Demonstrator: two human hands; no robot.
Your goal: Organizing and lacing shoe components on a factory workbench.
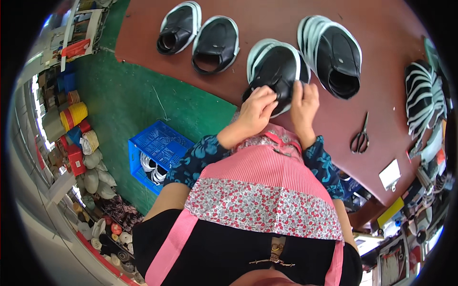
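Observation:
A black shoe upper [276, 64] with a white rim lies at the table's near edge, on top of others like it. My left hand [257, 108] is closed on its opening from the left, fingertips pinching the black material. On the right side of the same upper, my right hand [304, 104] has thumb and fingers drawn together at its edge. Just what the right fingertips grip is partly hidden. Beside it to the right stands a nested stack of black uppers [338, 55] with white rims.
Two more uppers, one far left [180, 24] and one beside it [217, 43], rest on the reddish-brown table [267, 19]. Black scissors [360, 140] and a white card [390, 175] lie at right. Further uppers [422, 95] pile at the far right. A blue crate [164, 140] stands lower left.

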